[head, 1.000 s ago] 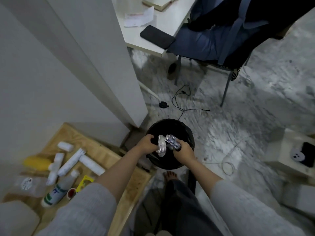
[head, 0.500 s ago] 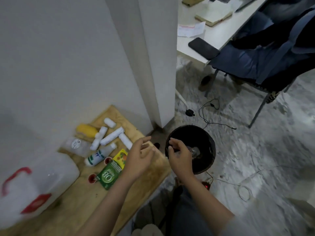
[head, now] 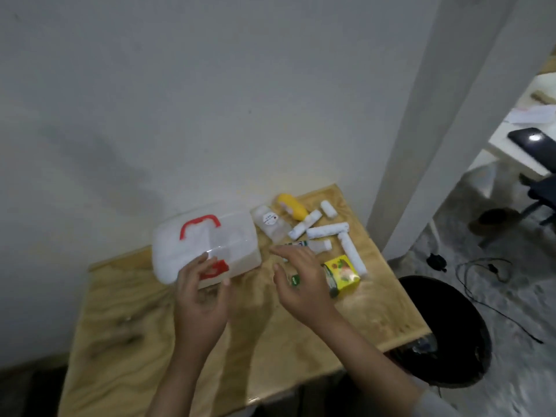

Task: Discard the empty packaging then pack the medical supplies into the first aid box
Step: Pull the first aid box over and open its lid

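Note:
The white first aid box (head: 192, 245), with a red handle and red latch, stands closed on the wooden table (head: 240, 341). My left hand (head: 200, 299) hovers just in front of its latch, fingers apart and empty. My right hand (head: 301, 281) is open above the table, beside a green and yellow carton (head: 343, 273). Behind it lie several white bandage rolls (head: 328, 230), a small white bottle (head: 313, 245), a yellow bottle (head: 291, 206) and a clear packet (head: 270, 224). The black bin (head: 451, 326) stands on the floor at the table's right.
A white wall runs behind the table and a pillar (head: 421, 145) rises at its back right corner. Black cables (head: 493, 284) trail over the grey floor beyond the bin. A white desk with a dark phone (head: 532, 145) is at the far right.
Both hands held blister packs over the bin, then dropped them in. They have moved left to the table, empty, and my view has swung from the bin to the box.

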